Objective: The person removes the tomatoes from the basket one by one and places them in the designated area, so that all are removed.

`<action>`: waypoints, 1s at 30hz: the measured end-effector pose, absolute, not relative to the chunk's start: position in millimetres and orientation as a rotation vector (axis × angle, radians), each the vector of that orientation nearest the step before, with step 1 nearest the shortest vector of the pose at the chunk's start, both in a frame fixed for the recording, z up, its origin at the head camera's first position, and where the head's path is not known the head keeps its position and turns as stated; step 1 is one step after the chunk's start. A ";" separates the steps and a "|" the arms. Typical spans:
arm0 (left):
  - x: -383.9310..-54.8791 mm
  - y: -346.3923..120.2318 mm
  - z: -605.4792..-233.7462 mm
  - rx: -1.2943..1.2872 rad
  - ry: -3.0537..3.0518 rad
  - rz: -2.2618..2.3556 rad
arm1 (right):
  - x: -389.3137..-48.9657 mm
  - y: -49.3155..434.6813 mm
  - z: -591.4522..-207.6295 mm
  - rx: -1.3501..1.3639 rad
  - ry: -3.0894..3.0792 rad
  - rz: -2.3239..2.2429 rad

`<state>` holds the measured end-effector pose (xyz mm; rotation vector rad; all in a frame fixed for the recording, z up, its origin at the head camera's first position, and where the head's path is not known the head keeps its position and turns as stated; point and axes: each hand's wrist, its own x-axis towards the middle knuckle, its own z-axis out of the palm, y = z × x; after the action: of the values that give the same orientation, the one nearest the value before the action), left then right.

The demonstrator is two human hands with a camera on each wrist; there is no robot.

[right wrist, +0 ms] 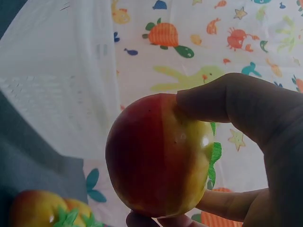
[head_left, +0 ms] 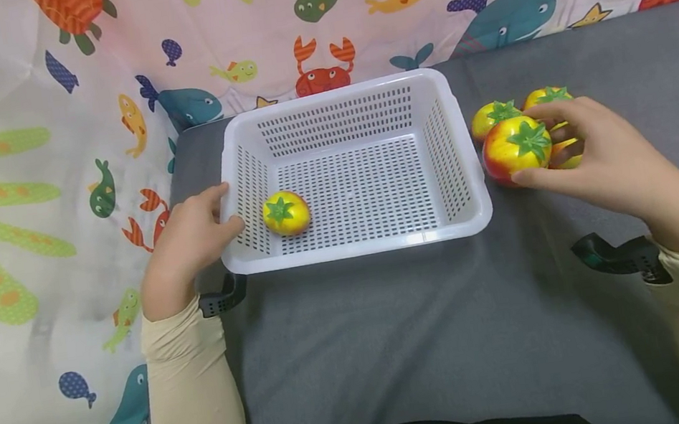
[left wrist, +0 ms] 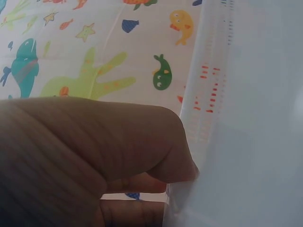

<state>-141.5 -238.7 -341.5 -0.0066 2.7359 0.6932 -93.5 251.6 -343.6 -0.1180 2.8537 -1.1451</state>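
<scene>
A white perforated plastic basket (head_left: 357, 246) stands on the grey cloth. My left hand (head_left: 195, 229) grips its left rim; the left wrist view shows the thumb (left wrist: 175, 163) against the basket wall (left wrist: 246, 156). Inside, at the left, lies a yellow tomato-like toy fruit (head_left: 286, 214) with a green star-shaped top. To the right of the basket, my right hand (head_left: 605, 156) holds a red-and-yellow toy fruit (head_left: 516, 147) between thumb and fingers. In the right wrist view, this fruit (right wrist: 158, 156) appears above the cloth. More such fruits (head_left: 486, 120) sit just behind it, partly hidden by the hand.
The grey cloth (head_left: 385, 350) covers the table. A curtain (head_left: 260, 20) printed with sea animals hangs along the back and left side, close to the basket. Black wrist mounts (head_left: 622, 255) stick out below both hands.
</scene>
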 end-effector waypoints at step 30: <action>-142.1 -238.0 -341.0 -0.024 2.733 0.674 | -65.0 284.3 -402.1 -0.133 2.737 -1.004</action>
<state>-142.1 -238.0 -341.0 -0.0238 2.7335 0.6739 -65.0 284.3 -402.1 -0.1329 2.7366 -1.0035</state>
